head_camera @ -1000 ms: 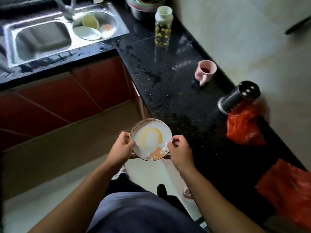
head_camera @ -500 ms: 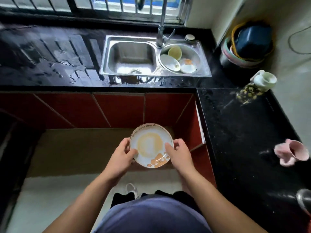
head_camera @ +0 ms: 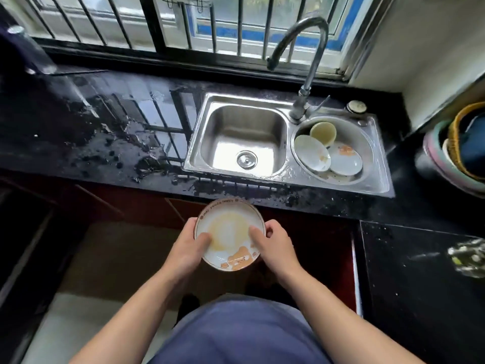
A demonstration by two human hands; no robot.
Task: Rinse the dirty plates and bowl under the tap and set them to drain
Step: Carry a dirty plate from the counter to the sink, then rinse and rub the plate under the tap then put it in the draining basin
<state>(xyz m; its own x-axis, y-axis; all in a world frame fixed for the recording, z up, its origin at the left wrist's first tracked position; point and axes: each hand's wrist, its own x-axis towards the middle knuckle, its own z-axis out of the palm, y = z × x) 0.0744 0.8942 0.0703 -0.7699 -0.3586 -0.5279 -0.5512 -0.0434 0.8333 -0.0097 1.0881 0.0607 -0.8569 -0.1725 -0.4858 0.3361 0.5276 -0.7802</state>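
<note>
A glossy black stone counter [head_camera: 110,132], wet and beaded with drops, runs under the barred window and turns a corner at the right. Set into it, a stainless steel sink [head_camera: 193,153] has a squarish left basin [head_camera: 244,132], bare around its drain, and a round right basin [head_camera: 364,143]. A curved metal tap [head_camera: 312,61] arches up between them. Just short of the counter's front edge, in open air, a round white plate [head_camera: 228,227] with a yellowish stain is clamped from both sides. The left hand [head_camera: 187,252] and right hand [head_camera: 275,248] each curl round its rim, thumbs on its face. Two smeared plates [head_camera: 311,152] and a pale bowl [head_camera: 323,132] lean together in the right basin.
</note>
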